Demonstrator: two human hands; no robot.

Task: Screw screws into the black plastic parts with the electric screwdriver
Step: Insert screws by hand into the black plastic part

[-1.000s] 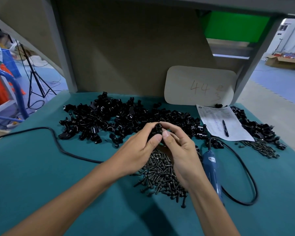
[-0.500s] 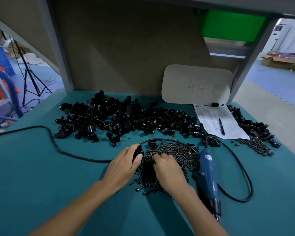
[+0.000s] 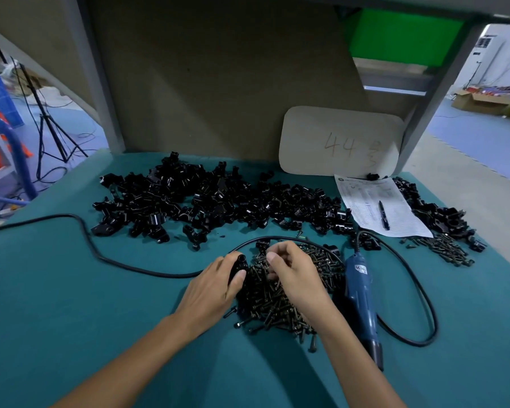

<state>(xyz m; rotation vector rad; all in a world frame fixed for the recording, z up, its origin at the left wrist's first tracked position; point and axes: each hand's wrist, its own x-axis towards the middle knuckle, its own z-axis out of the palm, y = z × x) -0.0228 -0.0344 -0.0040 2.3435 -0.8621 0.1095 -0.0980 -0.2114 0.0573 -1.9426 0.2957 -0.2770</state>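
My left hand (image 3: pixel 211 290) grips a black plastic part (image 3: pixel 238 265) at the left edge of a pile of dark screws (image 3: pixel 280 301) on the green table. My right hand (image 3: pixel 295 278) hovers over the pile with curled fingers, thumb and forefinger pinched together; whether a screw sits between them I cannot tell. The blue electric screwdriver (image 3: pixel 362 301) lies on the table just right of the pile, tip toward me. A long heap of black plastic parts (image 3: pixel 212 201) stretches across the table behind the hands.
The screwdriver's black cable (image 3: pixel 418 293) loops right and runs left across the table (image 3: pixel 56 290). A paper sheet with a pen (image 3: pixel 380 207) lies at the back right, beside more black parts (image 3: pixel 442 216) and screws (image 3: pixel 445 248). A beige card (image 3: pixel 339 142) leans on the back panel.
Both hands came down from in front of the parts heap to the screw pile. The left still holds the black part; the right now picks among the screws.
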